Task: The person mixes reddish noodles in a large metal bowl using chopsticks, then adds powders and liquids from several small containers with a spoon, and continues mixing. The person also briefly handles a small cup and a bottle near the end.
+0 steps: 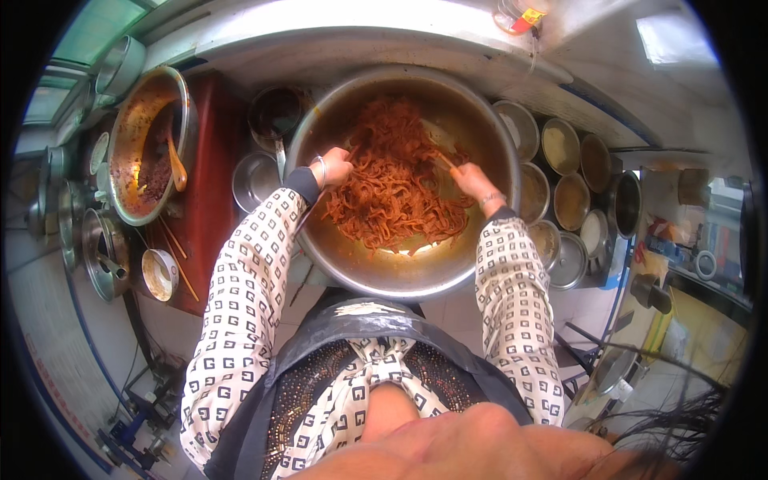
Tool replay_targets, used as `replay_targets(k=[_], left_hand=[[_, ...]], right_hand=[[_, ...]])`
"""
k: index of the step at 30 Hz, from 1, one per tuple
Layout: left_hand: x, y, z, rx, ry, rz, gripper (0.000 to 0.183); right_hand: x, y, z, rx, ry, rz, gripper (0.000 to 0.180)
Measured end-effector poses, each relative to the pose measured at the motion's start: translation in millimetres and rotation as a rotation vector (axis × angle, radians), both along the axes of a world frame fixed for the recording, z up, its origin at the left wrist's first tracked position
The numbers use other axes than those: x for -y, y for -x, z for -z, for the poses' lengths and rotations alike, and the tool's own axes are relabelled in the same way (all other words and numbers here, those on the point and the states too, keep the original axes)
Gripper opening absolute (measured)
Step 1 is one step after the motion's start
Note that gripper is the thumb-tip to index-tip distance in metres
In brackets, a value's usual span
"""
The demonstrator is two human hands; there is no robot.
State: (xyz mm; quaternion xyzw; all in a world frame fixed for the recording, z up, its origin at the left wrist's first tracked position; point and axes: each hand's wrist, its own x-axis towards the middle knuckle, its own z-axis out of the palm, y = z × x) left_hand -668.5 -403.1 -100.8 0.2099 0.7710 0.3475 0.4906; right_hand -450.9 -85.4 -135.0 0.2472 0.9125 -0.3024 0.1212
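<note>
A wide stainless steel basin (408, 282) stands before me, holding a heap of red-sauced strips (396, 204), which look like noodles or shredded vegetable. Over the basin's left side, my left hand (333, 167) is closed around a thin stick, mostly hidden by the fingers and the strips. My right hand (475, 182), at the basin's right side, grips a wooden stick (443, 158), probably a chopstick. Its far end reaches into the heap. Oily liquid shows on the basin floor around the strips.
On a red table (207, 180) to the left sit a sauce-smeared basin (120, 186) with a wooden-handled utensil (176, 163), and a white bowl (161, 275). A dark sauce pot (276, 114) and steel pot (255, 180) flank the big basin. Several seasoning bowls (561, 147) stand right.
</note>
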Motion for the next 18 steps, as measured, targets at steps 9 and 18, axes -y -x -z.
replay_targets(k=[9, 18], left_hand=[[58.9, -36.2, -105.9, 0.754, -0.279, -0.338, 0.029], [125.5, -36.0, -17.5, -0.327, 0.217, 0.538, 0.026]], right_hand=[[39.2, -55.1, -45.1, -0.143, 0.049, 0.05, 0.035], [3.3, -131.2, -93.4, 0.247, -0.29, -0.196, 0.036]])
